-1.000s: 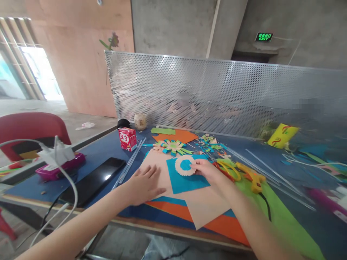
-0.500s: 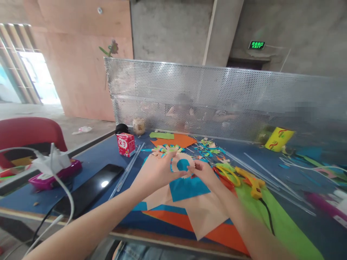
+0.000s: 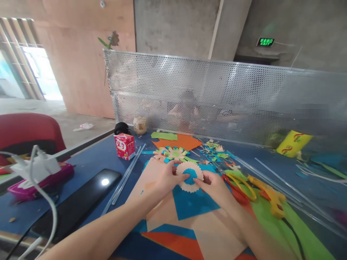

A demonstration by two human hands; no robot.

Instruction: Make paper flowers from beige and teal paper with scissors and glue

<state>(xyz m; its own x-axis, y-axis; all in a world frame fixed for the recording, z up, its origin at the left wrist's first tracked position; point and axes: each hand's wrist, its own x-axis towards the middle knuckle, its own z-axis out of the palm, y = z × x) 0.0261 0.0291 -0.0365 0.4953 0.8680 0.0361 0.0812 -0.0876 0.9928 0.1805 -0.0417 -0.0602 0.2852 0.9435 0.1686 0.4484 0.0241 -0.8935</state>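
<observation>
A cream ring with a jagged, toothed edge (image 3: 189, 187) is held between both hands over a blue sheet (image 3: 189, 206). My left hand (image 3: 165, 177) pinches its left side, thumb over the inner edge. On the right side, my right hand (image 3: 214, 184) grips it between thumb and fingers. Blue shows through the round hole. Just beyond the hands lies a layered flower shape (image 3: 175, 153) in blue, green and cream. Cream sheets (image 3: 219, 234) spread under and in front of the hands.
A yellow glue gun (image 3: 275, 200) and scissors with yellow-orange handles (image 3: 248, 186) lie on the right. Clear glue sticks (image 3: 127, 175), a phone (image 3: 81, 198) and a red box (image 3: 124, 146) are on the left. Paper scraps (image 3: 215, 150) lie behind; a perforated metal screen (image 3: 162, 86) stands at the back.
The ring now lies flatter and lower over the blue sheet, with more of its toothed edge showing. Both hands still hold it. The view has shifted, uncovering more of the flower shape.
</observation>
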